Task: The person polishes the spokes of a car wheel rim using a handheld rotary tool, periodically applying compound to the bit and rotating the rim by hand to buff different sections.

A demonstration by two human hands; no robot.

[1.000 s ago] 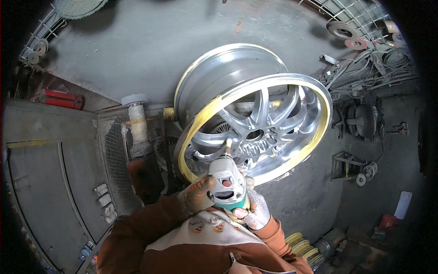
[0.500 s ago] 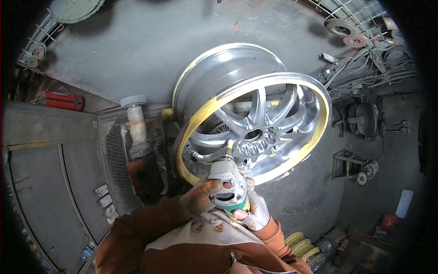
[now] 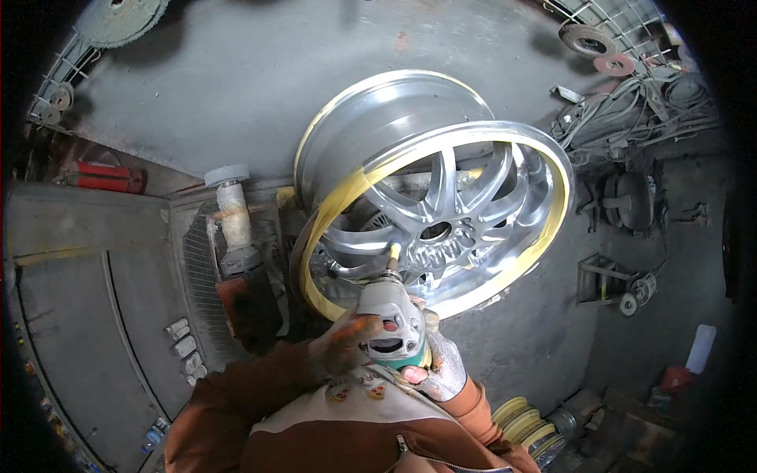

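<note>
Both of my gloved hands are closed around a grinder [image 3: 392,319] with a grey head and a green body. My left hand [image 3: 344,340] wraps the tool's left side, and my right hand [image 3: 443,366] grips the green part from the right and below. A small yellowish tip [image 3: 394,252] on the tool's spindle meets a spoke near the hub of a shiny alloy wheel rim [image 3: 435,203]. Yellow masking tape [image 3: 344,201] covers the rim's front lip. The rim stands tilted, its spoked face toward me.
Left of the rim is a bench machine [image 3: 236,229] with a pale cylinder. A red cylinder [image 3: 102,176] lies farther left. Coiled cables [image 3: 639,114] and abrasive discs [image 3: 587,39] hang at upper right. Yellow-taped rims [image 3: 520,422] sit at lower right; a chair [image 3: 627,197] stands right.
The view has shifted very slightly, with the rim a little higher and farther left in it. My grip and the tool's contact with the spoke look the same.
</note>
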